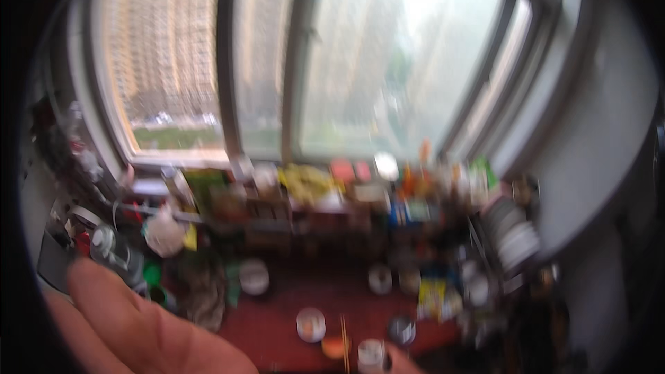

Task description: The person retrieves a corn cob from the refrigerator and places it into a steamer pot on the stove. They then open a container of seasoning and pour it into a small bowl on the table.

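Note:
My left hand (145,322) is raised very close to the camera at the lower left, large and blurred. Its fingers are partly spread, and nothing shows in them. Only a small part of my right hand (402,361) is visible at the bottom edge, right beside a white cup (371,354); blur hides whether it grips the cup. Left of the cup, a pair of wooden chopsticks (344,340) lies by an orange item (334,346). A white bowl (310,325) with food stands behind them on the dark red tabletop (280,345). A dark round container (402,330) is at the right.
A white round container (254,277) and a toilet-roll-like white roll (380,279) stand farther back. Yellow packets (432,298) lie at the right. A crowded shelf (322,213) runs below the window (363,62). Clear plastic jugs (117,254) and a tied plastic bag (165,234) are at the left.

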`<state>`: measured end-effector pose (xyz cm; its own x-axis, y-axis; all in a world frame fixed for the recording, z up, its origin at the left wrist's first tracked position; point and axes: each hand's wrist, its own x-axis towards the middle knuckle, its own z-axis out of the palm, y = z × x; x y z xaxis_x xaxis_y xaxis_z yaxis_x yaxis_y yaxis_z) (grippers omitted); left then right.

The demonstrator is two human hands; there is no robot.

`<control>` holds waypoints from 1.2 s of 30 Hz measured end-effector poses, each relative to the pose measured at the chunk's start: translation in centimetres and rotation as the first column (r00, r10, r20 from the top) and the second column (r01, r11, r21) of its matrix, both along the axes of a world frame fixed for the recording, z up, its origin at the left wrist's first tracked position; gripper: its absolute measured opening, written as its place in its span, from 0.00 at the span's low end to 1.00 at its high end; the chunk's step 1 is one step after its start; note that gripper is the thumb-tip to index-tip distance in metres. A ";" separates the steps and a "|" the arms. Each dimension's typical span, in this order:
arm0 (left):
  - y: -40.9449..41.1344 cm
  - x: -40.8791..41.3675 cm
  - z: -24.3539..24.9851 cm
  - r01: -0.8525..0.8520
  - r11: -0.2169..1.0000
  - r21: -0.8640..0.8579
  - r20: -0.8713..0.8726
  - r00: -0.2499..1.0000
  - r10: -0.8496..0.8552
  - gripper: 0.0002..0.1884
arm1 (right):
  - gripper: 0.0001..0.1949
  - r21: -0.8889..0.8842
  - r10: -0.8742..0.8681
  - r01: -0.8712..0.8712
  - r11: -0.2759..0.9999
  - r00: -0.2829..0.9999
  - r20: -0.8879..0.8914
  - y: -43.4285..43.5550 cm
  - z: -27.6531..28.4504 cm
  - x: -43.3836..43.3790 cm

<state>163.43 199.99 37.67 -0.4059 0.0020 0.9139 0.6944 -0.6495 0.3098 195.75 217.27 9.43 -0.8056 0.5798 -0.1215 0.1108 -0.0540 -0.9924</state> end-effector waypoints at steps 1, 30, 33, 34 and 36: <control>1.0 1.0 -0.8 0.015 1.000 -0.017 -0.016 1.000 -0.016 0.20 | 0.37 0.192 0.124 -0.186 0.964 0.947 0.297 1.2 0.8 0.5; 5.8 17.0 -28.0 0.173 -0.062 -0.983 0.184 0.940 -0.289 0.28 | 0.35 0.456 0.033 -0.312 0.834 0.852 0.522 0.0 -1.2 4.7; 4.5 18.1 -30.1 0.253 -0.065 -0.965 0.261 0.916 -0.304 0.26 | 0.35 0.372 0.086 -0.339 0.864 0.827 0.555 -1.1 -1.8 4.9; 4.2 18.4 -30.5 0.295 -0.070 -0.953 0.303 0.909 -0.287 0.25 | 0.35 0.368 0.081 -0.339 0.866 0.821 0.566 -1.4 -2.1 5.0; 3.8 19.1 -31.9 0.315 -0.074 -0.946 0.324 0.914 -0.244 0.24 | 0.36 0.364 0.067 -0.337 0.868 0.807 0.587 -1.9 -3.2 5.2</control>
